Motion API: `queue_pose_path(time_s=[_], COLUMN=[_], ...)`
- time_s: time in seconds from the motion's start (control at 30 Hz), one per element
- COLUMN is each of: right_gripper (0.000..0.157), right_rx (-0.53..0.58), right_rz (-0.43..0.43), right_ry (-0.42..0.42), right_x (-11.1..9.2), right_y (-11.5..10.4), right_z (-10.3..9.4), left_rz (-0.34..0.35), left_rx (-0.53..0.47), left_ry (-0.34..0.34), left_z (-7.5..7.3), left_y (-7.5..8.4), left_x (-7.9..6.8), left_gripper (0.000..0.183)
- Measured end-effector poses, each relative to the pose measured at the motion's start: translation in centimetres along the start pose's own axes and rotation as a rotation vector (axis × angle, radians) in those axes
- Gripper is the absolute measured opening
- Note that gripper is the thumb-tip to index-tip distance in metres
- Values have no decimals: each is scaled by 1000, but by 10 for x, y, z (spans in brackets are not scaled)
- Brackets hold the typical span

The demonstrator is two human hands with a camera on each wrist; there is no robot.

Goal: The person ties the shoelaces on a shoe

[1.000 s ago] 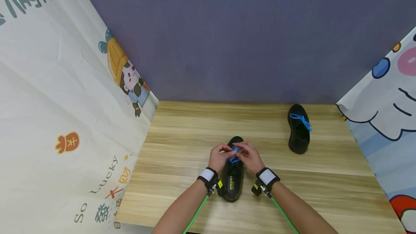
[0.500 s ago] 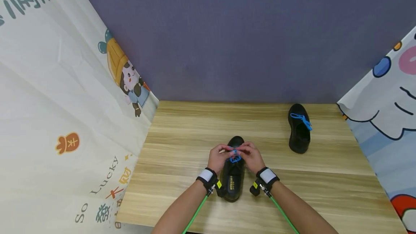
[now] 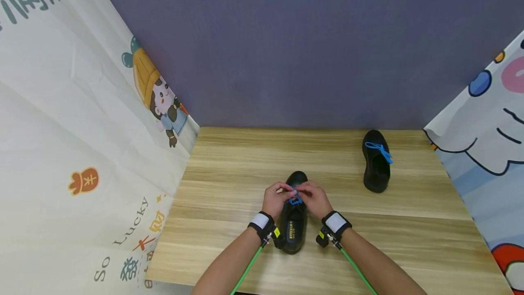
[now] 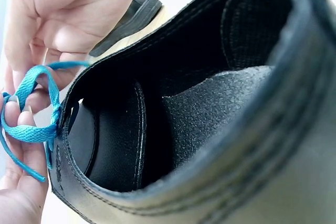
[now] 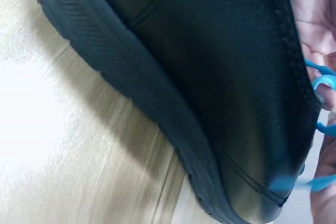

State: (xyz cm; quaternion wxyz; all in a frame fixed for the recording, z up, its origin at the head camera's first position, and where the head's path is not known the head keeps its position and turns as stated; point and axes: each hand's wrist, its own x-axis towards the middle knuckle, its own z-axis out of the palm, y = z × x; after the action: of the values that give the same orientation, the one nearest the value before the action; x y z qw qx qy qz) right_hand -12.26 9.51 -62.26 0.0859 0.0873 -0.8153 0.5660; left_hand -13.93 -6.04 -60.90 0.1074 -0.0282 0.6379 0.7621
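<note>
A black lace-up shoe lies sole-down in front of me, toe pointing away. Both hands work at its blue shoelace, which forms loops above the lacing area. From the left, my left hand pinches the lace with thumb and fingers. My right hand pinches it from the opposite side, its fingertips close to the left ones. In the left wrist view a loop circles around some fingertips. The right wrist view shows the shoe's side and a blurred lace end. Fingers partly hide the knot.
A second black shoe stands at the back right of the wooden table, its blue lace tied in a bow. A dark partition rises behind. Printed cloths hang on both sides, and green cables run along the forearms.
Both hands stay at the lacing with only small finger movements. The right fingertips have drawn slightly back toward me, and the visible blue loop has changed shape.
</note>
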Motion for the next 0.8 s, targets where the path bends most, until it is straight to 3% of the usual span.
queue_pose_path(time_s=[0.17, 0.3, 0.43, 0.8], right_gripper=[19, 24, 24, 19], right_rx=[21, -39, -84, -31], right_rz=[-7, -1, 5, 72], right_ry=[-80, -145, -149, -114], right_x=[-2, -2, -1, 1], right_y=[-4, -4, 0, 0], right_z=[-3, -5, -5, -6], left_rz=[-14, -16, -12, -24], left_rx=[-13, -2, 31, 87], left_ry=[9, 28, 31, 34], left_z=[0, 0, 1, 4], left_y=[-2, -2, -1, 1], left_x=[0, 1, 1, 0], left_gripper=[9, 10, 11, 13])
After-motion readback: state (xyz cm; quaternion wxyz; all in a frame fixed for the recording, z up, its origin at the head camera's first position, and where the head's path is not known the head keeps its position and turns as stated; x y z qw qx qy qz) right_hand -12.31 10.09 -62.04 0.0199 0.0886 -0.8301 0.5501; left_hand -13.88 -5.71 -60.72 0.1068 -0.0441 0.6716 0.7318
